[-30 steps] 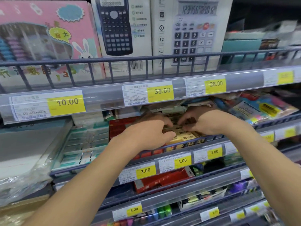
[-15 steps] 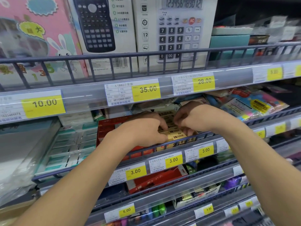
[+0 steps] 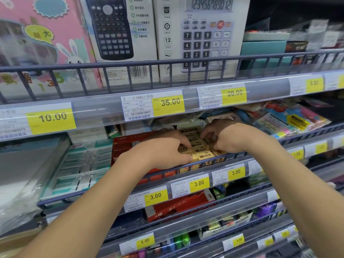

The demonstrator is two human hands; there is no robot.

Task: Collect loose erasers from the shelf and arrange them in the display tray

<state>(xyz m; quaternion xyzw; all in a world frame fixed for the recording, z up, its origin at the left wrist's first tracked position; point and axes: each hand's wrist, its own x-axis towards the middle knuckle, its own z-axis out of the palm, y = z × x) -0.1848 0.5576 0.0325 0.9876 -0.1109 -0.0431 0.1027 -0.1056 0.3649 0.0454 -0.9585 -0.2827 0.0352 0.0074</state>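
We keep both hands in the display tray on the middle shelf, as half a second ago. The left hand now pinches one yellow eraser at the front row with curled fingers. The right hand has shifted slightly; its fingers curl onto the packed erasers, but we cannot tell if it grips one. Arranging appears under way.

Glossy paper-wrapped erasers, matt grey metal shelf rail, shiny clear plastic price strip
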